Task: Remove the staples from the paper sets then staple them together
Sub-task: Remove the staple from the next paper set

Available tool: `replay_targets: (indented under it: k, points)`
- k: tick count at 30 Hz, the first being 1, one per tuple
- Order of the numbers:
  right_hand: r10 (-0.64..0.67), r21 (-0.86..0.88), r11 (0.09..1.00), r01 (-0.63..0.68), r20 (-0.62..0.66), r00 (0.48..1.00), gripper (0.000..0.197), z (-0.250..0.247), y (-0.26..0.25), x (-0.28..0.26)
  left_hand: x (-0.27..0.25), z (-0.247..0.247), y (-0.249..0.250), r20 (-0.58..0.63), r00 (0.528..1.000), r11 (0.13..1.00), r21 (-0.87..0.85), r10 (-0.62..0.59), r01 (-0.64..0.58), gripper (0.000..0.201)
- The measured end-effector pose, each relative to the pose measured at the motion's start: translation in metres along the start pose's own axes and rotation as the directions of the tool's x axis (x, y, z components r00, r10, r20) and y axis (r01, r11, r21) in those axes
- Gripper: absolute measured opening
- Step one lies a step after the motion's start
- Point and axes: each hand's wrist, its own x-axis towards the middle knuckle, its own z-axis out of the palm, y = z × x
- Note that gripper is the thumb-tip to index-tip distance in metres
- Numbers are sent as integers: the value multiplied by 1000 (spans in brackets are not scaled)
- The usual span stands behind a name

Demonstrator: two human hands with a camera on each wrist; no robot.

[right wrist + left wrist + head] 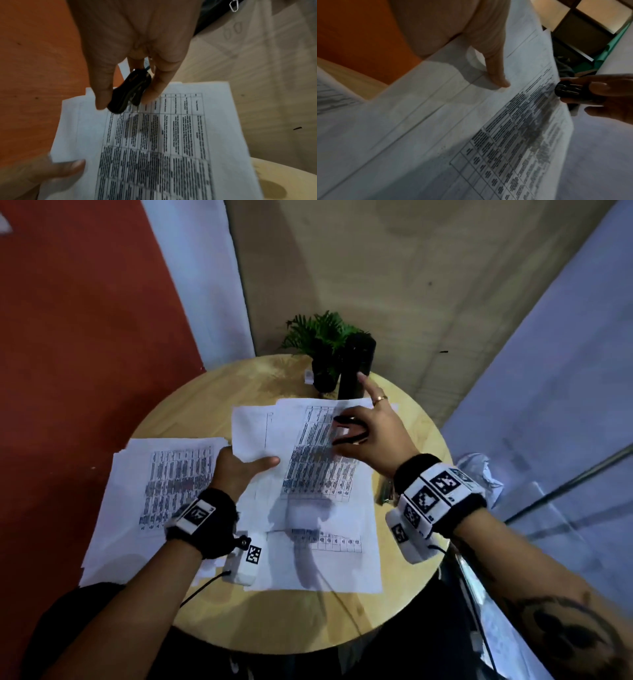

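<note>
- The round wooden table [178, 419] fills the middle of the head view; both forearms reach over its near edge, each with a black wrist strap carrying white marker blocks.
- Loose printed sheets [329, 556] lie flat across the table centre, and a second paper stack [144, 491] lies to the left of them, under the left forearm.
- The held paper set [308, 440] is lifted off the table and tilted, its far edge toward the black cylinder [354, 371] and the small potted plant [322, 337] at the table's far side.
- The left hand [236, 470] grips this set at its near left edge: the thumb lies on top of the page, pointing right, while the other fingers go underneath and cannot be seen. In the left wrist view the thumb tip presses on the blank margin of the top sheet.
- The right hand [373, 426] hovers palm-down over the set's upper right part, wrist raised above the table. Its ring finger, wearing a ring, and one neighbouring finger stretch out toward the cylinder.
- The black staple remover [130, 92] is pinched between the right thumb and a finger, its jaws pointing down at the printed table near the page's top edge. Whether it touches the paper cannot be told.
</note>
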Motion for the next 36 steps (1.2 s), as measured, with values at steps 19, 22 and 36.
replay_targets:
  k: [19,22,36]
  points:
    - [-114,-122,986,115,15,993,46,-102,-110,-9,-53,-26,150,9,824,821,75,567,-566,102]
    - [-120,-108,987,122,23,993,44,-112,-126,-14,-66,-25,182,100,622,515,468,777,-718,104]
    - [-204,-119,973,195,-65,977,46,-129,-154,-39,-96,-15,229,373,715,552,459,592,-696,37]
